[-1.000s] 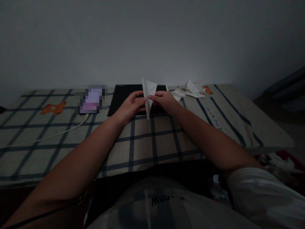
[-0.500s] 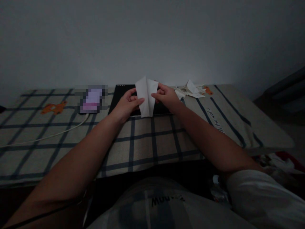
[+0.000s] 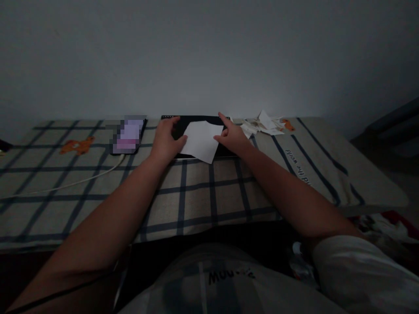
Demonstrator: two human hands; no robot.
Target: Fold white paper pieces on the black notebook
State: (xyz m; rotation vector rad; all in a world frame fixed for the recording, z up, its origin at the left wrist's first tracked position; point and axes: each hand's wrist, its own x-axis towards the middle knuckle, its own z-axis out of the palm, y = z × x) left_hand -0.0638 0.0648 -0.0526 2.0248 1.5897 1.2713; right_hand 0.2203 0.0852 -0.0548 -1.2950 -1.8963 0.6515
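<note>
- Landmark: black pad (image 3: pixel 196 122), lying flat at the far edge of the checked cloth (image 3: pixel 209 192), against the wall.
- Paper (image 3: pixel 202 141): white sheet flat on the pad's front half, near corner hanging over the pad's front edge onto the cloth.
- Paper sits skewed to the pad; its long axis looks to run from the near-right corner to the far-left, though the skew makes that hard to judge.
- Left hand (image 3: pixel 167 138): on the pad's left part, palm down, fingers loosely spread, thumb touching the paper's left edge. Pressing, not gripping.
- Right hand (image 3: pixel 233 136): at the pad's right end, index finger stretched toward the pad's far edge, thumb on the paper's right edge. Open, nothing pinched.
- Key relation: paper lies directly between the two hands, both touching opposite edges; neither is clearly nearer, the left covers a bit more of the edge.
- Left of the pad: phone (image 3: pixel 128 136) with lit screen, white cable (image 3: pixel 65 185) trailing from it toward the cloth's left side.
- Right of the pad: heap of paper scraps (image 3: pixel 262 124), just beside the right hand, not touching it.
- Light is dim; fine creases in the paper can't be made out.
</note>
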